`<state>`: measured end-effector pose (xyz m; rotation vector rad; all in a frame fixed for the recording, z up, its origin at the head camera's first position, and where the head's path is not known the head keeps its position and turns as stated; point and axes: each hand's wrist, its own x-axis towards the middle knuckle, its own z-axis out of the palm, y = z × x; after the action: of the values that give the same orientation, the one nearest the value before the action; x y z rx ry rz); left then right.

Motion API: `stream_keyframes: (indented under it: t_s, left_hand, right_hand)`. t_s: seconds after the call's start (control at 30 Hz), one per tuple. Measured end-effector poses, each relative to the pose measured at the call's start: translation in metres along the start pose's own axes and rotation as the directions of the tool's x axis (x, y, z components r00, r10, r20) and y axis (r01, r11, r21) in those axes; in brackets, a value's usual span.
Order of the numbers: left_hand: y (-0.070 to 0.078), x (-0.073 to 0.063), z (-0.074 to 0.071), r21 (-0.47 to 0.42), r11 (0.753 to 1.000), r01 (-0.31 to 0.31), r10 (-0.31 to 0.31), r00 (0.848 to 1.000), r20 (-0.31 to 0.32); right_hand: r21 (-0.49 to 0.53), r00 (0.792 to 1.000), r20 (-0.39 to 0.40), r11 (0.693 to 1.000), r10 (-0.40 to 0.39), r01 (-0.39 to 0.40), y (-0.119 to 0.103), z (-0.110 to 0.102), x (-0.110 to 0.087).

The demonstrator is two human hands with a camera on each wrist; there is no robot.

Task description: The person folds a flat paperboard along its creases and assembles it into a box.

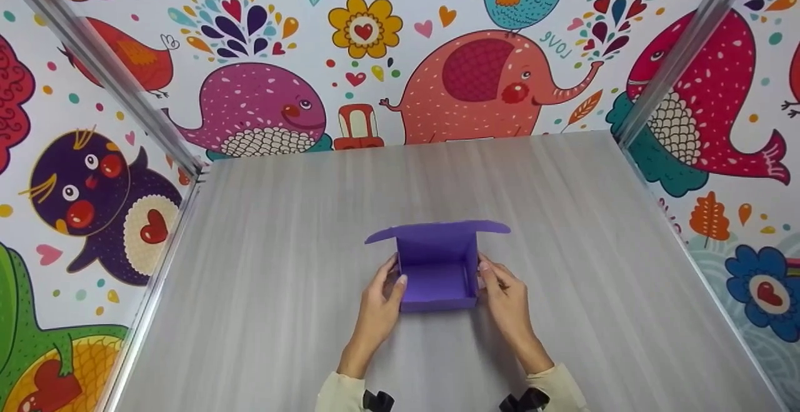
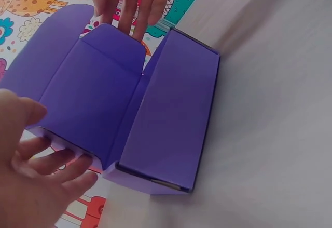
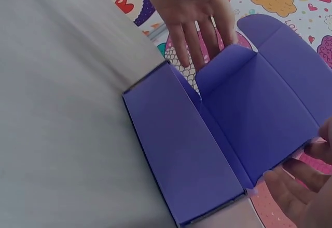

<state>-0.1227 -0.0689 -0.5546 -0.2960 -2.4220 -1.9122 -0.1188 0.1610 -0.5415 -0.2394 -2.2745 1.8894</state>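
A purple cardboard box [image 1: 437, 284] sits in the middle of the head view, its lid raised at the back and the inside showing. Wide rounded ears stick out from the flap [image 1: 437, 229] along the lid's top edge. At the box's left side, my left hand [image 1: 379, 306] holds it, the thumb toward the inside and the fingers outside, as the left wrist view shows. My right hand [image 1: 507, 302] grips the opposite side in the same way. Both wrist views show the plain front wall [image 2: 168, 114] and the side flaps [image 3: 228, 69].
A grey wood-grain tabletop [image 1: 281, 262] lies under the box. Printed cartoon panels [image 1: 362, 87] stand along the back, left and right, with metal posts [image 1: 681, 55] at the corners. Cream sleeves [image 1: 340, 393] with black bands cover my forearms.
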Motion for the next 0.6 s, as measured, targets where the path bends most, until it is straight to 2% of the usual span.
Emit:
stream_keyframes:
  t_s: [0.07, 0.17, 0.37, 0.5, 0.6]
  left_hand:
    - [0.0, 0.001, -0.003, 0.021, 1.0, -0.009, 0.008, 1.0, 0.017]
    - [0.0, 0.003, -0.008, 0.074, 0.997, -0.013, 0.009, 0.998, 0.055]
    - [-0.001, 0.009, -0.015, 0.152, 0.988, 0.006, -0.023, 0.994, 0.111]
    - [-0.003, 0.014, -0.017, 0.15, 0.989, -0.011, -0.009, 0.991, 0.13]
    - [-0.004, 0.016, -0.018, 0.074, 0.997, -0.003, -0.009, 0.987, 0.163]
  right_hand:
    - [0.007, 1.0, 0.02, 1.0, -0.003, 0.003, 0.009, -0.002, 0.005]
    - [0.011, 0.998, 0.063, 1.0, -0.022, 0.022, 0.012, -0.006, 0.009]
    - [-0.04, 0.985, 0.127, 0.992, -0.115, 0.121, 0.014, -0.013, 0.016]
    - [-0.084, 0.971, 0.166, 0.979, -0.171, 0.187, 0.016, -0.017, 0.019]
    - [-0.137, 0.957, 0.191, 0.96, -0.218, 0.246, 0.019, -0.018, 0.021]
